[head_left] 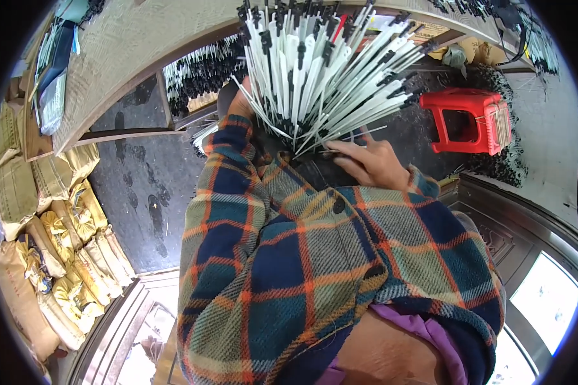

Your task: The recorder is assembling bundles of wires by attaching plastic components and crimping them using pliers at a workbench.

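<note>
A large fanned bundle of thin white strips with black ends (pixel 302 70) stands over my lap, spreading widest at the top. My left hand (pixel 243 101) is at the bundle's left side, its fingers mostly hidden behind the strips. Low on the right side is my right hand (pixel 372 160), fingers stretched toward the strips' gathered lower ends and somewhat apart. Its fingertips touch or nearly touch a loose thin white strip (pixel 372 130) that sticks out to the right.
A wooden bench (pixel 141 38) curves across the far side, with more black-tipped strips (pixel 205 70) beneath. A red plastic stool (pixel 465 122) stands on the dark floor at right, black bits scattered around it. Wrapped brown and yellow packages (pixel 70 250) pile up at left.
</note>
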A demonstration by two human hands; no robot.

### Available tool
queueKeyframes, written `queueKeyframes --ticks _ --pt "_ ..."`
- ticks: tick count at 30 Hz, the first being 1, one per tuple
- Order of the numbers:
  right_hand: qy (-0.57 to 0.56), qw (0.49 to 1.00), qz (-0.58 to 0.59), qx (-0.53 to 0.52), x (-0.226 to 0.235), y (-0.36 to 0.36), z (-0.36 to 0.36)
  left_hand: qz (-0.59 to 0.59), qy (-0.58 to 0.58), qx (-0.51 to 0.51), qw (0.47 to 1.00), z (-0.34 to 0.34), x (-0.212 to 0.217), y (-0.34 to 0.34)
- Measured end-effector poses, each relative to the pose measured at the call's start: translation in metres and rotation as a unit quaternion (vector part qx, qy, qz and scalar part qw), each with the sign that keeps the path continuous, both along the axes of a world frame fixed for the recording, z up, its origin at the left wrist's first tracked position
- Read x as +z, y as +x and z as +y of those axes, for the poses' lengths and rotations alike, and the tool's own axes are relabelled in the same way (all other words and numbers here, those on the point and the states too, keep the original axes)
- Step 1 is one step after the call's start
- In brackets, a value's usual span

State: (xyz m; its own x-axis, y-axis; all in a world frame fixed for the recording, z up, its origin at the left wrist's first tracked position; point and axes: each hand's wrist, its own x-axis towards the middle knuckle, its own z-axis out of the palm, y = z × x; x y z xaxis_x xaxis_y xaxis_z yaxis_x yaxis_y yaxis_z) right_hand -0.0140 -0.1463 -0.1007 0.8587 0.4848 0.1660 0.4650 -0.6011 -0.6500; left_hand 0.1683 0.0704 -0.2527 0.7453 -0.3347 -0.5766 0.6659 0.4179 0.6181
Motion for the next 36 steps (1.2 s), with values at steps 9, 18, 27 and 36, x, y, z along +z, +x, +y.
queueKeyframes --ticks 9,18,27,36 --pt "-0.276 0.961 0.002 -0.018 0.019 0.012 0.050 -0.044 -0.020 0.012 0.999 -0.003 0.038 -0.010" --pt "0.009 0.972 -0.180 0.153 0.004 0.027 0.041 -0.011 -0.493 -0.094 0.865 0.009 -0.006 -0.001" --pt "-0.121 0.987 -0.108 0.007 0.027 0.005 0.033 -0.047 -0.437 -0.106 0.892 0.005 -0.012 -0.001" --pt "-0.121 0.976 -0.082 -0.162 0.035 0.008 0.034 -0.085 -0.381 -0.114 0.913 0.002 -0.015 0.000"
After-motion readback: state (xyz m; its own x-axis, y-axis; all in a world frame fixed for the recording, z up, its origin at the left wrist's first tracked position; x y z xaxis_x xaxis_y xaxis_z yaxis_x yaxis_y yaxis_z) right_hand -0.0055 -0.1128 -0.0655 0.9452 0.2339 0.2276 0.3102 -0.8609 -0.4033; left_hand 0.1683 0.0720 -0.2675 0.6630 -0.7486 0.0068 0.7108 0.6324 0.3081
